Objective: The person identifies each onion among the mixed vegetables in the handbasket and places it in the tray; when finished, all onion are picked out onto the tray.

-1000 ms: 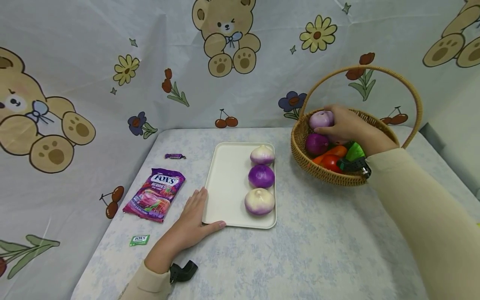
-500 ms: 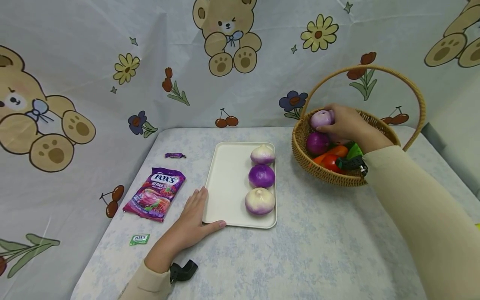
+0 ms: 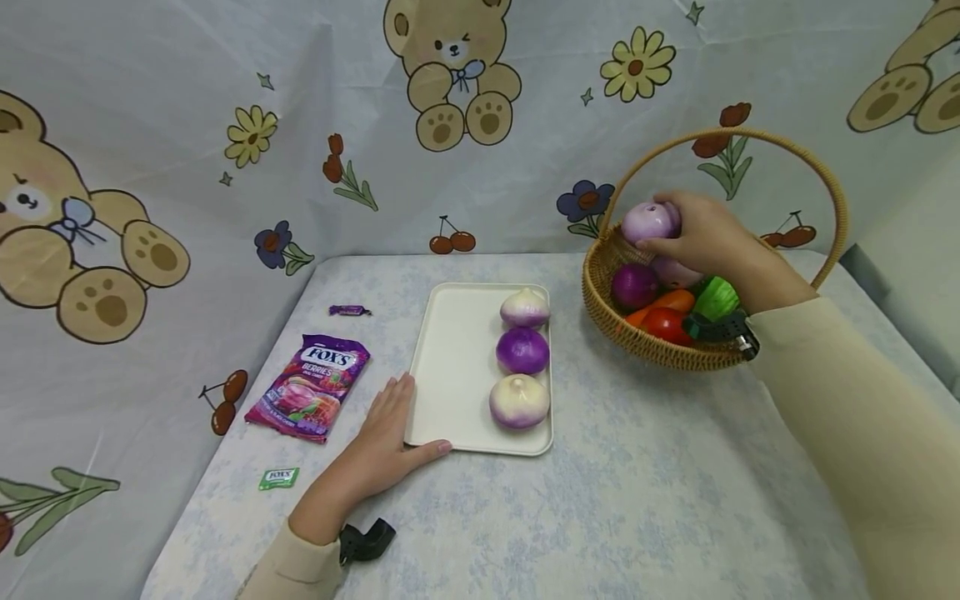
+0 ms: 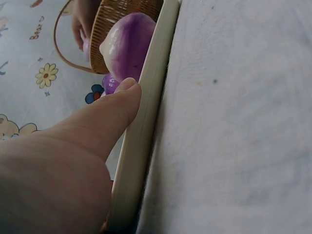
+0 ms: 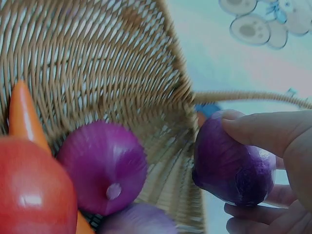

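My right hand grips a light purple onion near the back left rim of the wicker basket. In the right wrist view, thumb and fingers wrap around that onion. My left hand rests at the near left corner of a white tray, its fingers straight along the side and its thumb on the front edge. Along the tray's right side stand three onions in a row: a white-purple one, a deep purple one and another white-purple one.
Inside the basket lie a dark purple onion, a pale purple onion, a carrot, a tomato and a green vegetable. Its tall handle arches overhead. At left are a candy bag, a purple-wrapped candy and a green candy.
My right hand has lifted the onion slightly up and to the right, uncovering more of the pale onion and green vegetable beneath. The left hand and tray stay put.
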### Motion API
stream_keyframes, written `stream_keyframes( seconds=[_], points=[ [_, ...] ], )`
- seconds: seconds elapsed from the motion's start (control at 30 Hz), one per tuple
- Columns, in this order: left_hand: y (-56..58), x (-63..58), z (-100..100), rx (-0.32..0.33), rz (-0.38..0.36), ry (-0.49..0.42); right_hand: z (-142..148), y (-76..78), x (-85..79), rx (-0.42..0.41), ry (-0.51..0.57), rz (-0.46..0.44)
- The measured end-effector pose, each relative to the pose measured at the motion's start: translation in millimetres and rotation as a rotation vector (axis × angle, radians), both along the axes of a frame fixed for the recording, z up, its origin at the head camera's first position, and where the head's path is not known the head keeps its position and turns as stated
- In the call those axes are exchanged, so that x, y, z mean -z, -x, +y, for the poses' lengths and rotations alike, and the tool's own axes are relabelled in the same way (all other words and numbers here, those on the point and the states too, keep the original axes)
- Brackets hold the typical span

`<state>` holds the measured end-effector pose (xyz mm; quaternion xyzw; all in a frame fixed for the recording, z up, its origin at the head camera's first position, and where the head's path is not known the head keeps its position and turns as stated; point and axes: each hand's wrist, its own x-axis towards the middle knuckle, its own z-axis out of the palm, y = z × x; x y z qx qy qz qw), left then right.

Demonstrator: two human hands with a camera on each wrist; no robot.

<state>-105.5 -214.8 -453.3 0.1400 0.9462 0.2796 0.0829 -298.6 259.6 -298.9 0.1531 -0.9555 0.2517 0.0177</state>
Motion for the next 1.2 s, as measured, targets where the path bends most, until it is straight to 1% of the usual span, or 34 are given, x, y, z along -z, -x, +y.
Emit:
stream_keyframes(
  seconds=[0.13, 0.37, 0.47, 0.6, 0.77, 0.87, 0.93, 1.03, 1.1, 1.2],
  points=[
    [1.0, 0.5, -1, 0.001, 0.001, 0.001, -9, -13.4, -8.0, -0.028, 0.04, 0.015],
    [2.8, 0.7, -1, 0.003, 0.001, -0.003, -30, -47.1, -18.0, -0.111, 0.062, 0.077],
    [2.9, -0.3, -1, -0.004, -0.001, -0.003, -43, -61.6, -21.0, -0.136, 0.08, 0.091],
    [3.0, -0.8, -2, -0.006, -0.005, 0.003, -59, -77.4, -19.7, -0.181, 0.093, 0.152],
    [3.2, -0.6, -2, 0.002, -0.008, 0.001, -81, -89.1, -5.2, -0.296, 0.142, 0.246],
    [3.0, -0.2, -2, 0.001, -0.002, 0.003, -97, -93.9, 8.2, -0.374, 0.181, 0.266],
    [3.1, 0.2, -2, 0.003, 0.002, 0.001, -108, -97.6, 17.9, -0.409, 0.203, 0.253],
    [3.1, 0.8, -2, 0.006, 0.002, -0.002, -124, -104.7, 31.2, -0.453, 0.236, 0.2],
    [3.1, 1.2, -2, 0.008, -0.002, -0.005, -134, -110.7, 38.4, -0.479, 0.264, 0.164],
    [2.7, 1.1, -2, 0.006, -0.001, -0.004, -148, -118.5, 47.1, -0.529, 0.29, 0.142]
  ],
)
